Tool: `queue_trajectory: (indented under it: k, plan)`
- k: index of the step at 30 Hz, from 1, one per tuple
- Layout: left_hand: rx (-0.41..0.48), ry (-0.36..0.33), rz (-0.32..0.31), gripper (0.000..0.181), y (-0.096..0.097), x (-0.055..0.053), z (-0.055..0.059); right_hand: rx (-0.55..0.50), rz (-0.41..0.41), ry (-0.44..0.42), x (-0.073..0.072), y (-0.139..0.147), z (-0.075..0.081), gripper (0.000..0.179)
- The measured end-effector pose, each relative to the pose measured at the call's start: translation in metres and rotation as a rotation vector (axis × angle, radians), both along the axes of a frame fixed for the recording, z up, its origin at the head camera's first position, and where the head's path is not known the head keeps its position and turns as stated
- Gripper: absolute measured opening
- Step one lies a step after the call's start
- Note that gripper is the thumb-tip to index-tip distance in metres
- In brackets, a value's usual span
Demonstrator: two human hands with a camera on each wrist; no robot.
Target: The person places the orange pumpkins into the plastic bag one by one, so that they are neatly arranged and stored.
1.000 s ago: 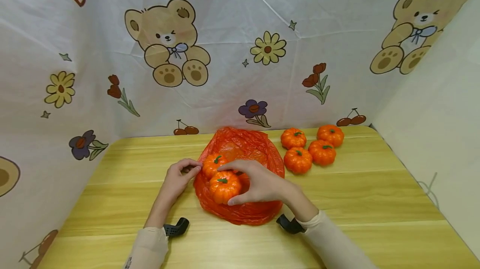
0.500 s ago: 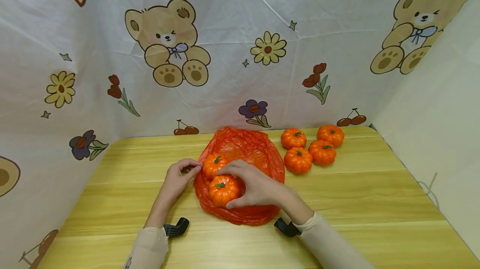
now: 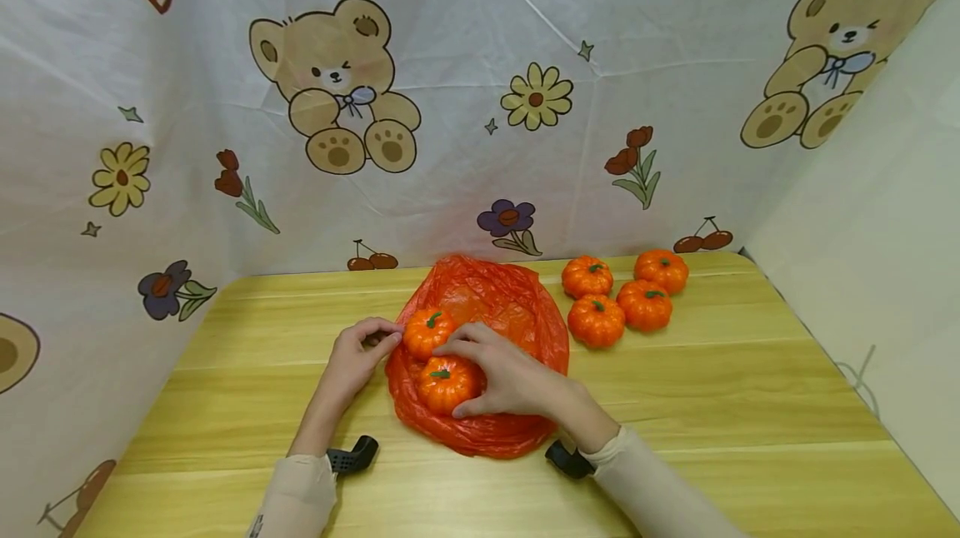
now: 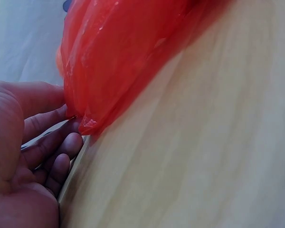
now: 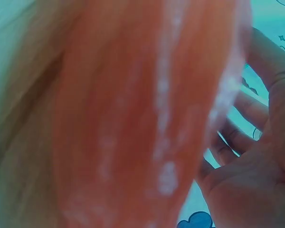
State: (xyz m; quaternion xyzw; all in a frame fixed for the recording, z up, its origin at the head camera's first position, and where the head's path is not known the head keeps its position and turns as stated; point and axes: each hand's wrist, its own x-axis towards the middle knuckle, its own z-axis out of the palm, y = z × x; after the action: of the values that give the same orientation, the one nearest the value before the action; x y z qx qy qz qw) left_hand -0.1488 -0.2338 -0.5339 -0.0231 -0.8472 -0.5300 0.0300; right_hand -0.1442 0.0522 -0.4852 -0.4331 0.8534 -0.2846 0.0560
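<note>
A red plastic bag [image 3: 498, 438] lies spread open on the table. My left hand [image 3: 358, 357] pinches its left edge between thumb and fingers; the left wrist view shows the bag's film [image 4: 118, 61] at the fingertips. Inside the bag's left part sit two small orange pumpkins with green stems. My right hand [image 3: 510, 376] grips the nearer pumpkin [image 3: 444, 388], thumb at its front and fingers behind. Just beyond it is the other pumpkin [image 3: 427, 333], touching or nearly touching the fingers. In the right wrist view, blurred red film hides the held pumpkin.
Several more pumpkins [image 3: 596, 321] stand grouped on the wooden table [image 3: 720, 405], right of the bag. A bear-printed cloth [image 3: 450, 163] hangs behind the table. Black wrist devices [image 3: 354, 455] sit by both sleeves.
My right hand has moved slightly down and toward me with the nearer pumpkin, which now sits lower in the bag. The bag's near edge has shifted a little toward me. My left hand stays put.
</note>
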Motion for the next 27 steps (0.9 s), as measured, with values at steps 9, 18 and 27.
queue_trajectory:
  k: [9, 18, 27]
  plan:
    - [-0.007, -0.003, -0.003, 0.013, -0.001, -0.001, -0.003, -0.004, -0.019, -0.019, 0.000, 0.001, 0.000, 0.072]
    - [-0.003, 0.020, -0.003, 0.015, -0.002, -0.001, -0.004, -0.066, -0.021, -0.022, -0.004, 0.006, 0.006, 0.062]
    - [0.007, 0.022, -0.006, 0.015, -0.002, -0.002, -0.006, -0.172, -0.091, 0.011, -0.012, 0.022, 0.012, 0.055]
